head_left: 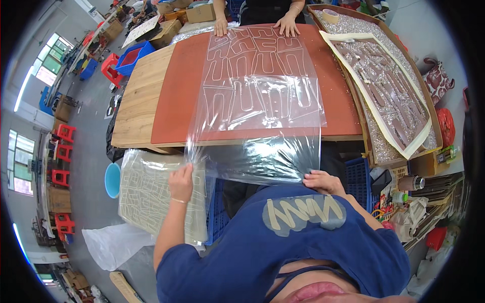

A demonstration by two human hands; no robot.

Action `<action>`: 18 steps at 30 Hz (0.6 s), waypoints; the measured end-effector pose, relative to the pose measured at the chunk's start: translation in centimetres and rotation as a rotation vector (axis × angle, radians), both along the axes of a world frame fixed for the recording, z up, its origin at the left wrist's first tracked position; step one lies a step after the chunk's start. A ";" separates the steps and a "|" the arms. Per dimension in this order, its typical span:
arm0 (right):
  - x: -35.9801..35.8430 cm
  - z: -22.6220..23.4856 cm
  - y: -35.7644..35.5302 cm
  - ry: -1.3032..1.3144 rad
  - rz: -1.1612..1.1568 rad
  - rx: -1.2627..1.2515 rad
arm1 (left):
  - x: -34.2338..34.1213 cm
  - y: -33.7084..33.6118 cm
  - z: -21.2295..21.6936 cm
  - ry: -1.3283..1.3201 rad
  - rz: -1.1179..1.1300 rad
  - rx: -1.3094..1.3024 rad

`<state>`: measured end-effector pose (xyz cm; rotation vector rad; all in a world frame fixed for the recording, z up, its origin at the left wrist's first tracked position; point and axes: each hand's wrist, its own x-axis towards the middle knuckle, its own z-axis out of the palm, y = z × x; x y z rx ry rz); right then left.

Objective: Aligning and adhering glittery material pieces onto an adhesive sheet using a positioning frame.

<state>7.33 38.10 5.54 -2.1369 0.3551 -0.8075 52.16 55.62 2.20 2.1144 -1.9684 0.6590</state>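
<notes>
A clear plastic sheet (262, 113) lies over the red board on the table, its near end pulled taut past the front edge. White-outlined shapes cover its far part. My left hand (181, 182) is closed on the near left corner of the sheet, fingers pinched together. At the near right corner, my right hand (323, 181) also grips the plastic, which gathers in creases there. Across the table, a co-worker's two hands (287, 24) press the far end flat.
Beneath the sheet is a red board (172, 96) on a wooden table (136, 101). On the right, a tray of glittery bits (371, 108) carries a white-bordered panel (381, 81). Below left sits a stack of patterned sheets (151, 187), near a blue basin (112, 180) and blue crate (216, 207).
</notes>
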 end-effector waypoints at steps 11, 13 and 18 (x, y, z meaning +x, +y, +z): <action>3.5 4.4 -3.4 -0.131 0.163 -0.672 | 0.9 -1.8 -2.9 1.223 1.192 -0.720; 4.6 6.2 -3.6 -0.152 0.169 -0.720 | -3.0 -3.6 2.9 0.724 0.892 -0.746; 6.9 7.9 -3.6 -0.207 0.175 -0.792 | -18.8 -9.0 11.6 0.474 -0.345 0.163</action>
